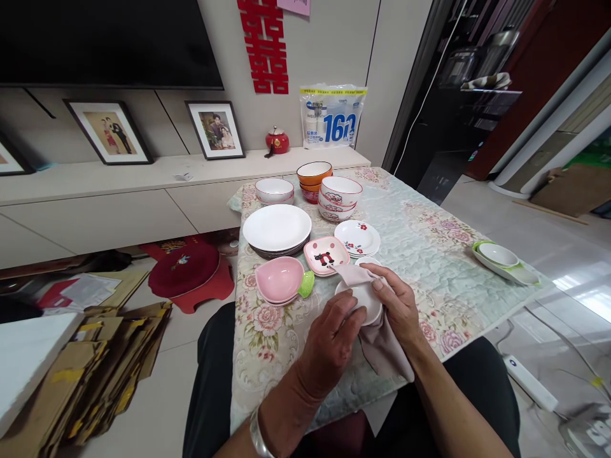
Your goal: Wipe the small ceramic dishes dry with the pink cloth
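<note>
My left hand (329, 337), with a silver bangle on its wrist, grips a small white dish (370, 305) by its near left side. A greyish-pink cloth (384, 353) is in my right hand (401, 308), gathered over the dish's far and right edge and hanging down beneath it. Just beyond my hands lie a square pink dish (317, 248) with a black cat picture and a stack of flower-patterned white plates (358, 236). To the left sits a pink peach-shaped bowl (280, 280) with a green leaf handle. Another small white dish (367, 261) is partly hidden behind the cloth.
Large white plates (277, 226) are stacked at the table's left, with white bowls (338, 194) and orange bowls (315, 173) behind. A green-edged dish (506, 261) stands near the right edge of the flowered tablecloth (405, 235). A red stool (186, 270) and flattened cardboard (105, 369) lie left.
</note>
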